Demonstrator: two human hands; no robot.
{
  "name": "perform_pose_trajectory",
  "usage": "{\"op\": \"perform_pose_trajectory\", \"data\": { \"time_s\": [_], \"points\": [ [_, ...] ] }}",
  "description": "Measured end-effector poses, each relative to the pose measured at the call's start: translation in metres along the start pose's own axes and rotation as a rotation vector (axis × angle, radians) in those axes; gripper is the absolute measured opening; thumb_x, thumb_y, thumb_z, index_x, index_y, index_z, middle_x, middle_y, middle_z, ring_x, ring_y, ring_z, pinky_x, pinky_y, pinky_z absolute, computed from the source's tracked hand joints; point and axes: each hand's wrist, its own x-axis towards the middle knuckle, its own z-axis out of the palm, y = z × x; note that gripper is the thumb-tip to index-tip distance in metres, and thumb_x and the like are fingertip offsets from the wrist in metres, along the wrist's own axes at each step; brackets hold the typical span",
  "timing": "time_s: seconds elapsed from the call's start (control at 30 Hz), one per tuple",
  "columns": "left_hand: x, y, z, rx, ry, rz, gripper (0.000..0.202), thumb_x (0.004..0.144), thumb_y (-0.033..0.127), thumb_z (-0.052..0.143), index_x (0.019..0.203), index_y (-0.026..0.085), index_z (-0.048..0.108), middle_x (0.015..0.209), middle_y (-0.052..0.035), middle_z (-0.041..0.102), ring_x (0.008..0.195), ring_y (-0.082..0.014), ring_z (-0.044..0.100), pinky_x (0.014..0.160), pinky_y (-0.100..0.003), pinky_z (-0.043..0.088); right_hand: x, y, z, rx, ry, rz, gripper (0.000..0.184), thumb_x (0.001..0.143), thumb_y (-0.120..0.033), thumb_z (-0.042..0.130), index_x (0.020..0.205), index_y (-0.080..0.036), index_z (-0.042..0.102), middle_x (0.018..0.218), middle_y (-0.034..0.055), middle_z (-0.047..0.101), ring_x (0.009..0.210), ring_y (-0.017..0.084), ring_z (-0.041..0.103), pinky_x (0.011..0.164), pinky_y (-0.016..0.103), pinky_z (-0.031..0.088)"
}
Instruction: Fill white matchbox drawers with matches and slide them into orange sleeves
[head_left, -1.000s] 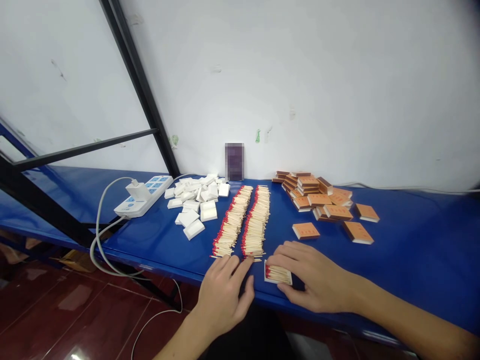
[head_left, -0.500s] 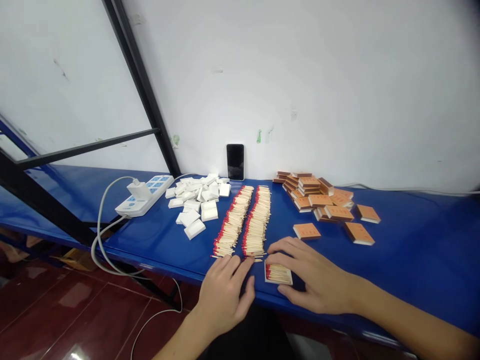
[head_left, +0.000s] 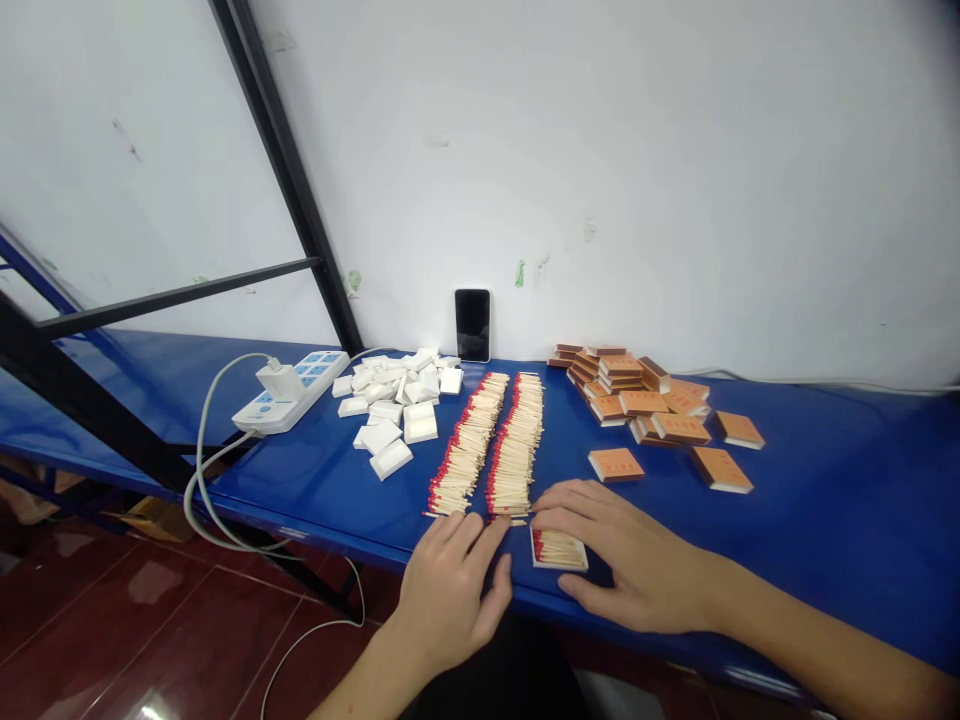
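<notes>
A white matchbox tray (head_left: 558,549) filled with red-tipped matches lies at the near edge of the blue table (head_left: 825,500). My right hand (head_left: 630,555) arches over it, fingertips on its far edge and thumb at its near side, holding the tray. My left hand (head_left: 450,580) rests flat on the table edge, fingers stretched toward the near ends of two long rows of matches (head_left: 491,445). Left of the rows sits a heap of white empty trays (head_left: 394,405). To the right lies a pile of orange matchbox sleeves (head_left: 645,400).
A dark phone (head_left: 472,325) leans against the white wall behind the matches. A white power strip (head_left: 289,392) with a plug and grey cables lies at the left. Black metal frame bars (head_left: 285,180) cross the left side. Red floor tiles show below.
The view has drifted slightly. My right hand's fingers shifted a little over the filled tray; my left hand stays in place.
</notes>
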Motion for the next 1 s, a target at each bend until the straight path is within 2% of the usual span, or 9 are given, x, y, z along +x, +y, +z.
{"op": "perform_pose_trajectory", "data": {
  "time_s": [0.23,1.0],
  "points": [
    [0.0,0.0003,-0.0005,0.001,-0.006,0.005,0.035,0.096,0.021,0.048,0.128,0.015,0.062,0.088,-0.0086,0.065,0.078,-0.0247,0.059,0.07,-0.038,0.051,0.0004,-0.001,-0.0001,0.028,0.0,-0.007,0.041,0.084,-0.019,0.065,0.124,-0.019,0.057,0.124,0.0106,0.065,0.116,0.027,0.054,0.102,0.044,0.043],
    [-0.0005,-0.0001,0.0001,0.005,0.012,0.018,0.029,0.095,0.019,0.049,0.119,0.015,0.065,0.089,-0.0083,0.066,0.078,-0.0246,0.058,0.07,-0.038,0.051,0.0013,-0.0029,-0.0016,0.027,-0.012,-0.053,0.042,0.081,-0.016,0.063,0.123,-0.016,0.058,0.121,0.0127,0.066,0.115,0.027,0.056,0.102,0.044,0.043]
  ]
}}
